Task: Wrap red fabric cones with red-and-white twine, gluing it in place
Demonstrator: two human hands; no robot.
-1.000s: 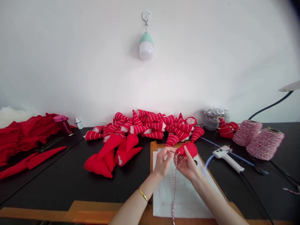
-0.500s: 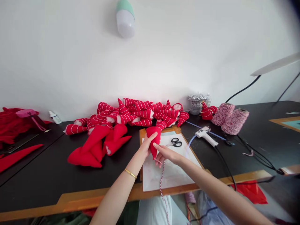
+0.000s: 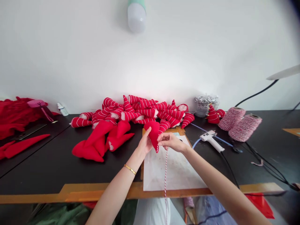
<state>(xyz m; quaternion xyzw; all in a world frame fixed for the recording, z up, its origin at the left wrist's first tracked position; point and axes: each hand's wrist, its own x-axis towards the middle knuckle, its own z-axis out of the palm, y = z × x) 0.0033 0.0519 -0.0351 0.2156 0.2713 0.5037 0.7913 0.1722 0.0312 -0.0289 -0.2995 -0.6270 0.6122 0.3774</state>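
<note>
A stuffed red felt cone (image 3: 153,133) is gripped in my left hand (image 3: 145,143), its narrow tip pointing down toward me. My right hand (image 3: 172,142) is closed at the tip's right side, pinching the red-and-white twine (image 3: 166,172). A short stretch of this twine lies along the tip; the rest hangs from my right fingers over the table's front edge. Beneath both hands is a white sheet (image 3: 173,175) on the table. The scissors on it are almost wholly hidden behind my right hand.
Behind my hands lies a heap of twine-wrapped red cones (image 3: 140,109); plain red cones (image 3: 93,147) lie left of it. At right are a white glue gun (image 3: 212,140) with its cable, two twine spools (image 3: 245,127) and a tinsel-filled tub (image 3: 203,106). Red fabric (image 3: 16,115) is piled far left.
My right hand has risen from below the tip to its right side, bringing the twine along. The cone's wide end has turned leftward. The view has shifted slightly left.
</note>
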